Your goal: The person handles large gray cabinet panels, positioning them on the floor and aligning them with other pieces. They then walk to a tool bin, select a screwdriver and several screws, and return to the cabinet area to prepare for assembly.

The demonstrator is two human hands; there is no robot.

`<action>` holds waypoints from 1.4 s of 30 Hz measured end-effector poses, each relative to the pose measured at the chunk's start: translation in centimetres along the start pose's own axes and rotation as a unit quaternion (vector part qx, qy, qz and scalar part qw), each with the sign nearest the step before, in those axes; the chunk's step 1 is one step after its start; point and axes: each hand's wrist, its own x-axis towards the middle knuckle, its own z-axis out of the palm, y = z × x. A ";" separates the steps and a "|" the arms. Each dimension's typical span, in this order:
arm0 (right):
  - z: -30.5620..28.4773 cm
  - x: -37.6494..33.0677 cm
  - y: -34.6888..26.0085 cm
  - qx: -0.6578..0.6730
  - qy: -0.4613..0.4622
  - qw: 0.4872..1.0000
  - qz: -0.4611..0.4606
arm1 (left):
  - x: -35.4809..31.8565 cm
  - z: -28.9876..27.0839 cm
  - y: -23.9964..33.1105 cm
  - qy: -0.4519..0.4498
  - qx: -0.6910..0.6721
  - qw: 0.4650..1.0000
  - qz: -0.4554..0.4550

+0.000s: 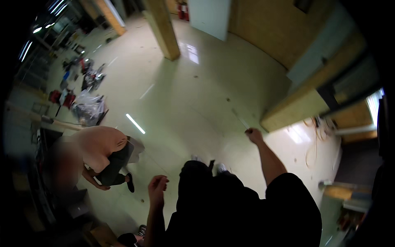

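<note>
At far left a second person in a pale top bends over beside dark clutter, with crumpled plastic bags and red tools lying on the floor behind them. Nearer the middle, the left hand is raised in front of the wearer's dark clothing, fingers curled loosely together and holding nothing that can be made out. Further right, the right hand is lifted higher on an outstretched arm and is pinched tight on the lower end of a thin pale rod, which slants up and to the left from the fist, over the floor. The glossy cream floor spreads wide and open across the centre, showing strip-light reflections. A wooden pillar stands at the top, and a plywood-edged wall closes the right side, with orange cable coiled at its foot
</note>
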 end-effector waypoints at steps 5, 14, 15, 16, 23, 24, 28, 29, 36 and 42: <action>-8.8 15.5 -27.2 0.149 0.081 0.981 -0.099 | 15.0 3.7 0.7 -0.053 0.101 0.989 -0.090; 8.1 25.9 -25.2 -0.013 -0.323 0.940 0.111 | 45.7 -5.1 18.8 -0.168 0.086 0.979 0.069; 7.9 23.3 -31.0 -0.219 -0.336 0.915 0.049 | 48.0 -7.6 19.2 -0.114 0.037 0.990 0.079; 8.1 22.9 -31.4 -0.271 -0.338 0.898 0.071 | 51.3 -9.1 20.1 -0.095 0.020 0.993 0.063; 15.9 37.4 -42.2 -0.299 -0.319 0.887 0.150 | 68.8 -17.6 18.1 0.121 -0.125 0.978 -0.112; 16.6 39.8 -44.5 -0.302 -0.316 0.886 0.156 | 71.2 -18.2 17.8 0.132 -0.174 0.962 -0.167; 23.5 58.3 -62.1 -0.327 -0.248 0.911 0.041 | 80.3 -22.6 25.7 0.126 -0.270 0.944 -0.141; 26.3 65.9 -67.4 -0.289 -0.291 0.911 0.032 | 83.2 -23.9 27.9 0.109 -0.275 0.950 -0.099; 33.6 85.5 -125.2 -0.001 -0.148 0.930 -0.338 | 105.9 -33.4 36.3 0.207 -0.402 0.888 -0.083; 41.1 96.9 -133.6 -0.012 -0.219 0.955 -0.197 | 128.6 -41.0 43.9 0.043 -0.464 0.876 -0.123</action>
